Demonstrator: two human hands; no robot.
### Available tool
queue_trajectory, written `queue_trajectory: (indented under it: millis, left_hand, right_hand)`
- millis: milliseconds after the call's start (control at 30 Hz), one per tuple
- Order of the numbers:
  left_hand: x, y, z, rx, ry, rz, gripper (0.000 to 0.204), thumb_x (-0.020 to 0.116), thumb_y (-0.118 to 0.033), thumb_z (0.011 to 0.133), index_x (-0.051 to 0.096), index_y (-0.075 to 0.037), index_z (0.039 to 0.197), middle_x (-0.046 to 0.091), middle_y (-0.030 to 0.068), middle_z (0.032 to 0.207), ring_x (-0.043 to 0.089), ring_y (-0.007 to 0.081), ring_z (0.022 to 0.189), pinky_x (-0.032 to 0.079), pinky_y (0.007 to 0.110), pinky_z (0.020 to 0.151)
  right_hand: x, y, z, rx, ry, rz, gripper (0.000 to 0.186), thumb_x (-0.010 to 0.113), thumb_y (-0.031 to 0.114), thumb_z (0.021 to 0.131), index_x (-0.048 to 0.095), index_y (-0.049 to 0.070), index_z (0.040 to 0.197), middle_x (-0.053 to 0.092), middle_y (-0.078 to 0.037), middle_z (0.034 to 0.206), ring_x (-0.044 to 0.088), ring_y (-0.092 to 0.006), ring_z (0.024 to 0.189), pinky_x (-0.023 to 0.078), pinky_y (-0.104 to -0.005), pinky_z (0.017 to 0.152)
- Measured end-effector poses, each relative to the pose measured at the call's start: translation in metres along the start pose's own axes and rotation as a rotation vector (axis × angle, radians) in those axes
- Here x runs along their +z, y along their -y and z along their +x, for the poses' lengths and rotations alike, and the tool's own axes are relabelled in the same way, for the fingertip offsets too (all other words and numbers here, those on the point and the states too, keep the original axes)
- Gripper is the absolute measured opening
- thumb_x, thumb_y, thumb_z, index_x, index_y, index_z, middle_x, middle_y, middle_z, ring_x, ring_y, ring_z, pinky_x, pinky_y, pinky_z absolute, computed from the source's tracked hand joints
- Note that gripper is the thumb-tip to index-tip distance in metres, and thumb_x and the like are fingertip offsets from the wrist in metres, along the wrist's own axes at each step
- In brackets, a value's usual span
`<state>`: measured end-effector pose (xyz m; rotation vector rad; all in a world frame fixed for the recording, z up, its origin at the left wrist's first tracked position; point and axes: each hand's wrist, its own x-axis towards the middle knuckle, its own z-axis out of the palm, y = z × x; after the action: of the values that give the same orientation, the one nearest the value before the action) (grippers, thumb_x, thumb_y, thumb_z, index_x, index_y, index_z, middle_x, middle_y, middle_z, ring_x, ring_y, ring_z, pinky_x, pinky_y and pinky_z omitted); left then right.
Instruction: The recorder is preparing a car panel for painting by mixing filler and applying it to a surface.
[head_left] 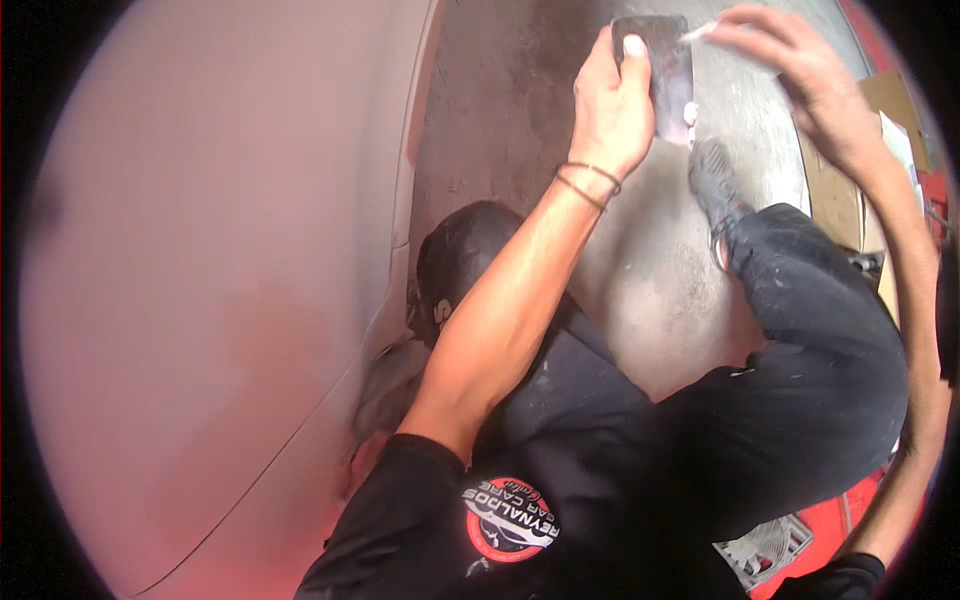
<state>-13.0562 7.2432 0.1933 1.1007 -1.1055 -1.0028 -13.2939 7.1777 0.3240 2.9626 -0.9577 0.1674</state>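
Observation:
My left hand (612, 110) grips a flat, dark rectangular plate (674, 75) by its left side, with the thumb lying on top. A small pinkish-white blob (690, 112) sits at the plate's lower right edge. Just right of the plate's upper end is my right hand (815, 80), its fingers closed on a small, thin white piece (699, 33). That piece is smeared by motion, so its exact kind and whether it touches the plate cannot be made out.
A large pale car body panel (230, 200) with a seam fills the left side. My bent legs (800, 310) and a grey shoe (715, 180) rest over the concrete floor (650, 290). Cardboard (835, 195) stands at right; a grey tool tray (765, 550) lies on something red.

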Motion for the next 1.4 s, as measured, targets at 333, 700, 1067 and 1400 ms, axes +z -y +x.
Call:
queue_trajectory:
  millis: [333, 700, 1067, 1400]
  left_hand:
    - [-0.015, 0.054, 0.049, -0.046, -0.356, 0.306, 0.050, 0.057, -0.040, 0.125, 0.067, 0.006, 0.142, 0.079, 0.0147, 0.126, 0.071, 0.0233, 0.117, 0.056, 0.040, 0.106]
    - [0.000, 0.124, 0.123, -0.524, -0.828, -0.395, 0.061, 0.052, -0.055, 0.123, 0.049, -0.011, 0.165, 0.065, 0.0090, 0.158, 0.065, 0.0257, 0.143, 0.055, 0.052, 0.115]
    - [-0.013, 0.164, 0.095, -0.595, -1.035, -0.850, 0.038, 0.064, -0.034, 0.121, 0.065, -0.005, 0.146, 0.076, 0.0125, 0.136, 0.077, 0.0266, 0.122, 0.065, 0.044, 0.105]
    - [-0.061, 0.131, 0.061, -0.553, -0.948, -0.490, 0.045, 0.076, -0.020, 0.114, 0.063, -0.001, 0.152, 0.073, 0.0117, 0.140, 0.072, 0.0209, 0.126, 0.061, 0.038, 0.106]
  right_hand:
    - [0.145, -0.031, 0.068, -0.215, -0.107, 0.213, 0.046, 0.067, 0.002, 0.093, 0.079, 0.023, 0.132, 0.074, -0.001, 0.137, 0.065, -0.0305, 0.140, 0.049, -0.0534, 0.118]
    - [0.235, -0.116, 0.133, -0.149, -0.302, 1.249, 0.064, 0.069, -0.020, 0.089, 0.070, 0.006, 0.147, 0.066, -0.017, 0.147, 0.064, -0.0334, 0.143, 0.049, -0.0454, 0.127]
    - [0.352, -0.082, 0.154, -0.273, -0.163, 1.552, 0.055, 0.070, 0.045, 0.112, 0.067, 0.006, 0.150, 0.060, -0.025, 0.151, 0.060, -0.0426, 0.140, 0.049, -0.0528, 0.121]
    - [0.357, -0.123, 0.177, -0.311, 0.225, 1.240, 0.050, 0.089, 0.026, 0.092, 0.081, 0.008, 0.137, 0.068, -0.018, 0.149, 0.061, -0.0410, 0.141, 0.050, -0.0512, 0.119]
